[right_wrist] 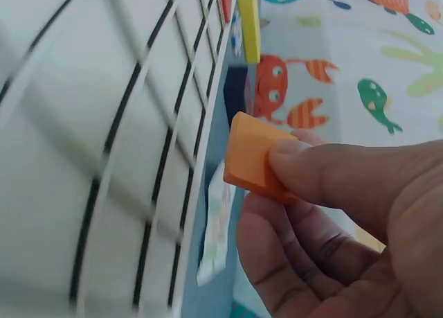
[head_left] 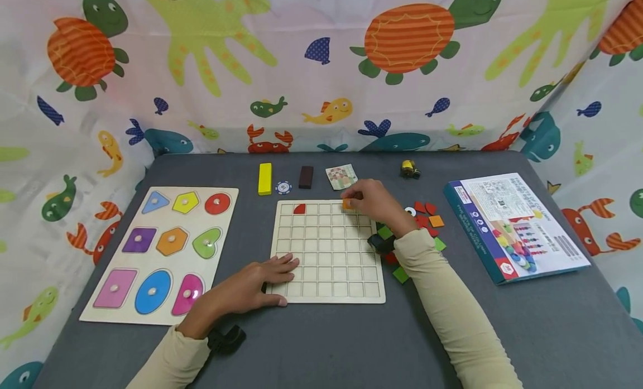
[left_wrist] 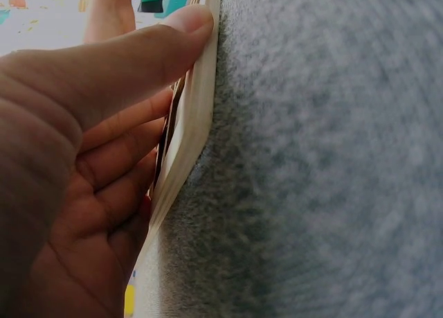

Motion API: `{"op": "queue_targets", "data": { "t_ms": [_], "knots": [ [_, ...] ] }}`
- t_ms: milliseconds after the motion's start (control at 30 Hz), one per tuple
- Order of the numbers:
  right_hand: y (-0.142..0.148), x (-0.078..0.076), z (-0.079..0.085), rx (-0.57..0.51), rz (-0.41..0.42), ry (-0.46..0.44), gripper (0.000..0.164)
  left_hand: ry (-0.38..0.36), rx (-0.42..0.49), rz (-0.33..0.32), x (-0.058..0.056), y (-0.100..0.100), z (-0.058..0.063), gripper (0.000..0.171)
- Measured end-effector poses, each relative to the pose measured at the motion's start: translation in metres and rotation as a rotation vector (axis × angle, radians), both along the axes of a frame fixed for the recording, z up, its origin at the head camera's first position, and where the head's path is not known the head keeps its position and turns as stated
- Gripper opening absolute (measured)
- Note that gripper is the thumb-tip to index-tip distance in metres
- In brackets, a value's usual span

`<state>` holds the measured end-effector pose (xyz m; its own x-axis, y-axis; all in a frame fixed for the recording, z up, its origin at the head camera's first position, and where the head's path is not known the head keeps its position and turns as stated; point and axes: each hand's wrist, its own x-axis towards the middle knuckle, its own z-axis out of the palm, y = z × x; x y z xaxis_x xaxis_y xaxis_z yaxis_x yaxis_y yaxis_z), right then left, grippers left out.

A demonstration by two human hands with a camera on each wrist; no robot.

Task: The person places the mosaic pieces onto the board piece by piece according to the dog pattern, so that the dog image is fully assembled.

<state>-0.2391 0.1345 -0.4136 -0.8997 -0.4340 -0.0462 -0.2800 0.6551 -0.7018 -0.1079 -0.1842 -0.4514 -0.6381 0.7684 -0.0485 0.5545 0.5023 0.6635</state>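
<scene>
A wooden grid board point(head_left: 331, 260) lies flat in the middle of the grey table. My left hand point(head_left: 246, 288) rests at its front left corner, fingers extended over the cells and thumb by the front edge. Between thumb and fingers, my right hand point(head_left: 375, 203) pinches an orange square tile point(right_wrist: 252, 155). In the right wrist view the tile is held up near the far edge of the board. A red tile with a curved side point(head_left: 300, 209) sits in the back row, toward the left. Loose red, green and orange tiles point(head_left: 400, 274) lie right of the board, partly hidden by my right forearm.
At left lies a shape puzzle board point(head_left: 166, 210); at right, a boxed game point(head_left: 522, 227). Along the back stand a yellow block point(head_left: 264, 179), a poker chip point(head_left: 283, 187), a dark block point(head_left: 305, 177), a picture card point(head_left: 340, 177) and a small yellow-black toy point(head_left: 409, 169).
</scene>
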Motion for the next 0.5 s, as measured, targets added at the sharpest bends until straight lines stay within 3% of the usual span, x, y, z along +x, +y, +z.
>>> {"op": "queue_targets", "data": {
  "t_ms": [267,500],
  "knots": [
    [-0.033,-0.007,-0.012,-0.082,0.057,-0.075,0.022,0.027,0.016,-0.014,0.000,0.000,-0.002,0.061],
    [-0.058,-0.007,-0.016,-0.102,0.063,-0.042,0.021,0.024,0.027,-0.005,0.001,-0.001,-0.002,0.061]
  ]
}}
